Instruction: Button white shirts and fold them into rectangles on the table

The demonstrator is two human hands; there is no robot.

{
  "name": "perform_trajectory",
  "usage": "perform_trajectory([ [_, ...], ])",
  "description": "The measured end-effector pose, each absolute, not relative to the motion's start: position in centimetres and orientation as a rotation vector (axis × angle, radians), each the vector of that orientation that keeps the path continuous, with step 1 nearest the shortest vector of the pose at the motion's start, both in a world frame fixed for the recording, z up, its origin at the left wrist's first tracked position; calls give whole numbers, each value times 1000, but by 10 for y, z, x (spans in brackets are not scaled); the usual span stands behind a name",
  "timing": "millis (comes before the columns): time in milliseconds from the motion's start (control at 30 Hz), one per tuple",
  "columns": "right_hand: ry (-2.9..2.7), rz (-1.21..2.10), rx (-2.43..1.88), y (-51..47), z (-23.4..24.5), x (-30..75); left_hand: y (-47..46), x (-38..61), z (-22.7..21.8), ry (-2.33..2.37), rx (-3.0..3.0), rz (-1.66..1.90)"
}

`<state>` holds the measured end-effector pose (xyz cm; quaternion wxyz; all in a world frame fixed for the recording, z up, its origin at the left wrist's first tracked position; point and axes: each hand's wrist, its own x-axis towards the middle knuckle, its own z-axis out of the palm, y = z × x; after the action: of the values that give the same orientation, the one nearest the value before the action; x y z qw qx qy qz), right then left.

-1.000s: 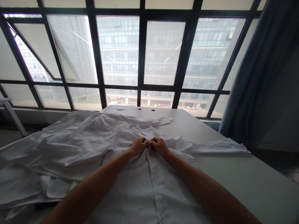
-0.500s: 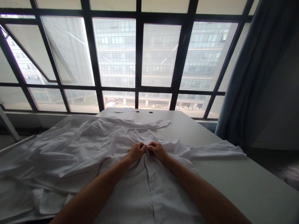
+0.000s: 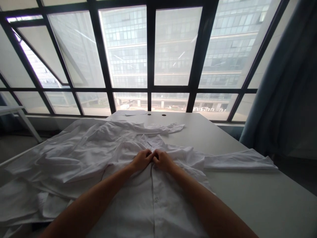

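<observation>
A white button-up shirt (image 3: 138,205) lies front side up, its collar (image 3: 155,141) pointing away from me and one sleeve (image 3: 237,160) stretched out to the right. At the front placket below the collar, my left hand (image 3: 143,159) pinches the fabric. Right beside it, my right hand (image 3: 162,159) also has its fingers closed on the placket, the two hands' fingertips meeting. Whatever lies between the fingertips, such as a button, is hidden. Lower on the placket a button (image 3: 156,199) shows.
More crumpled white cloth (image 3: 81,148) is spread over the left side of the white table (image 3: 237,191). Two dark round holes are near the table's far edge. Large windows (image 3: 175,49) stand beyond, with a dark curtain (image 3: 279,92) at the right and another white table (image 3: 12,109) at the left.
The view has shifted slightly. Both hands remain at the same place on the placket, drawn closer together, and the placket edge below them looks straighter.
</observation>
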<state>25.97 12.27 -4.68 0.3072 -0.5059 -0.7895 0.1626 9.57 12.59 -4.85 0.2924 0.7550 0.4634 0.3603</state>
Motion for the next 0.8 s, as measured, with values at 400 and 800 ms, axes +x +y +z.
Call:
perform_trajectory([
  [400, -1869, 779, -1212, 145, -54, 257, 122, 89, -44, 1311, 2013, 994],
  [800, -2022, 573, -1195, 132, -50, 250, 133, 81, -34, 1338, 2122, 795],
])
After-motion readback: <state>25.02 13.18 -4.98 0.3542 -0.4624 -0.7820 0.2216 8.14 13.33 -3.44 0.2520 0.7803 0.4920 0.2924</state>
